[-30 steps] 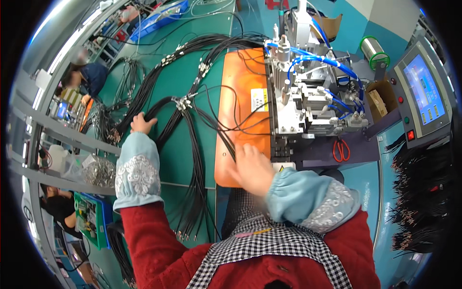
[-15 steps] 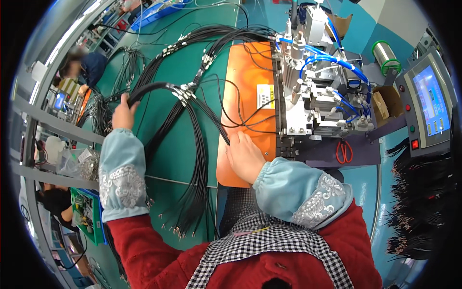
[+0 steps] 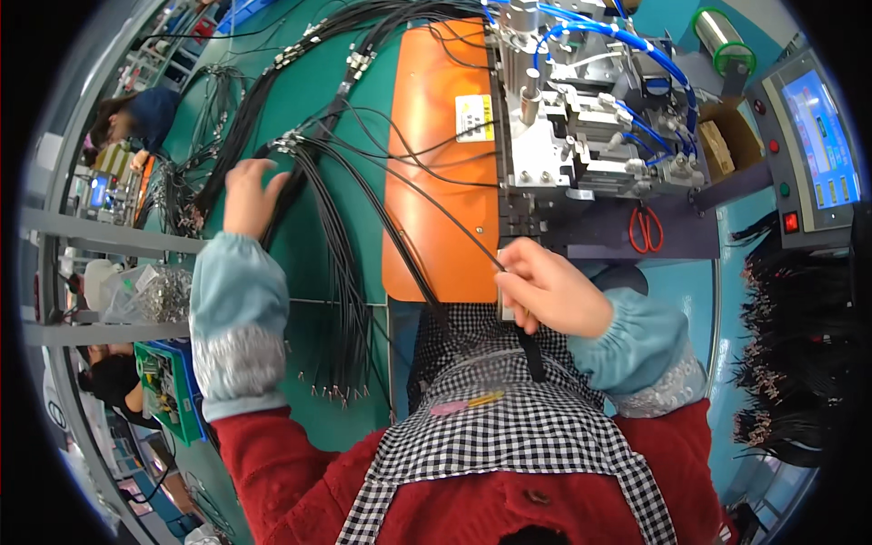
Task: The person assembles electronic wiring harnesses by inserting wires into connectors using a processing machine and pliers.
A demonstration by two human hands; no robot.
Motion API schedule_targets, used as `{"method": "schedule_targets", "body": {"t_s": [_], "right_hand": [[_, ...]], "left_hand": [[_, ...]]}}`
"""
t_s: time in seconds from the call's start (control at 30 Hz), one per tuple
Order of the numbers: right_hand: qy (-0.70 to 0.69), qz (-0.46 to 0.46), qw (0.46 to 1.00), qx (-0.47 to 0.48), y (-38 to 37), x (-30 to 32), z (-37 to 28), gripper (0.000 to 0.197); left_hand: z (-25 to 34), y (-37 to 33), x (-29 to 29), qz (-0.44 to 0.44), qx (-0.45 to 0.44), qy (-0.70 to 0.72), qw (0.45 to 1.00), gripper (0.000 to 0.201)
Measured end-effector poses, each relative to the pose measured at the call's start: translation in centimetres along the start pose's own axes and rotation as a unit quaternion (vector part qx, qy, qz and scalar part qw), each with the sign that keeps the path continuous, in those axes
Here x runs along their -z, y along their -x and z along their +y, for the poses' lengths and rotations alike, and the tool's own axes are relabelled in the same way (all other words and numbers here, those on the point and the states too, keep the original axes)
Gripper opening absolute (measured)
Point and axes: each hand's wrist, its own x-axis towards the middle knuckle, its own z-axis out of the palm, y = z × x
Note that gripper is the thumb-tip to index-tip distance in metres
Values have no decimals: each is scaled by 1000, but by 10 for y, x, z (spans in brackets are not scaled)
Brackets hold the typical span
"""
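My right hand [image 3: 550, 289] pinches one thin black cable [image 3: 443, 213] between thumb and fingers, just off the front right corner of the orange plate [image 3: 431, 195]. That cable runs back up to a cluster of white connectors [image 3: 289, 140] on the green table. From the cluster a bundle of black cables [image 3: 334, 241] fans toward me, ending in bare metal-coloured tips. Beside the connectors, over the cables, my left hand [image 3: 250, 195] has its thumb and fingers apart and holds nothing. A thicker strand of cables [image 3: 402, 247] lies across the plate's left part.
A metal machine with blue air hoses [image 3: 590, 136] stands right of the plate. Red-handled scissors [image 3: 646, 228] lie before it. Further right are a control panel [image 3: 817, 136], a wire spool [image 3: 720, 36] and hanging black cables [image 3: 786, 354]. A co-worker [image 3: 150, 118] sits far left.
My right hand has left the cable strand on the plate, moved right, and now pinches a single cable. My left hand has let go of the bundle and opened. The view has shifted.
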Motion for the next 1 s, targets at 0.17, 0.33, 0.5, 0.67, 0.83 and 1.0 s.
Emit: {"method": "schedule_targets", "body": {"t_s": [0.17,0.33,0.5,0.67,0.83,1.0], "right_hand": [[57,80,994,45,33,11,28,18],[9,111,992,62,40,11,39,15],[-18,103,993,53,42,16,44,16],[-27,98,992,76,42,19,50,17],[-19,90,992,81,39,20,50,17],[-2,83,992,95,38,18,50,17]], "left_hand": [[188,34,70,-186,-211,382,880,7],[215,36,59,-184,-321,181,911,7],[201,19,62,-242,-382,148,880,13],[201,13,68,-351,-378,170,840,9],[214,17,74,-288,-432,60,852,5],[249,69,77,-279,-467,114,831,4]]}}
